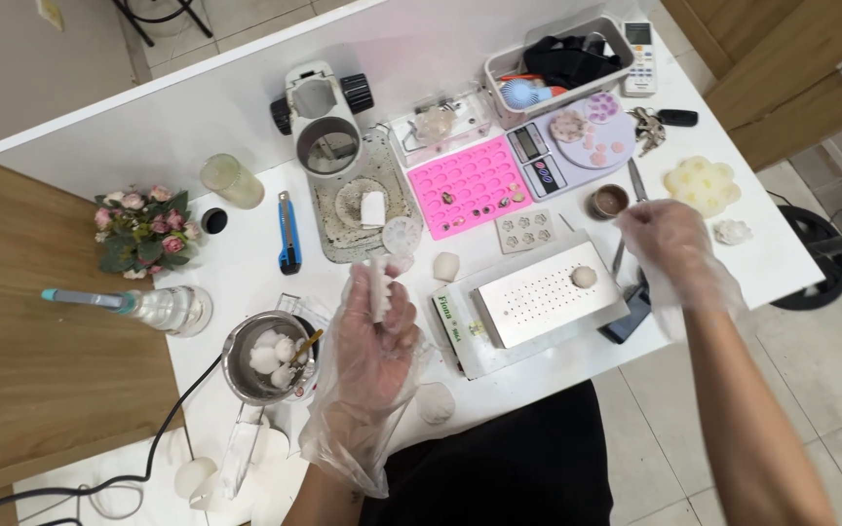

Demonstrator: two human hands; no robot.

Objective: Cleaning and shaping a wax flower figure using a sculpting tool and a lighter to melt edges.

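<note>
I see a small white ridged mould piece (379,285), held upright above the white table's near edge. Further right, a thin metal tool (619,251) slants down beside the perforated steel plate.
</note>
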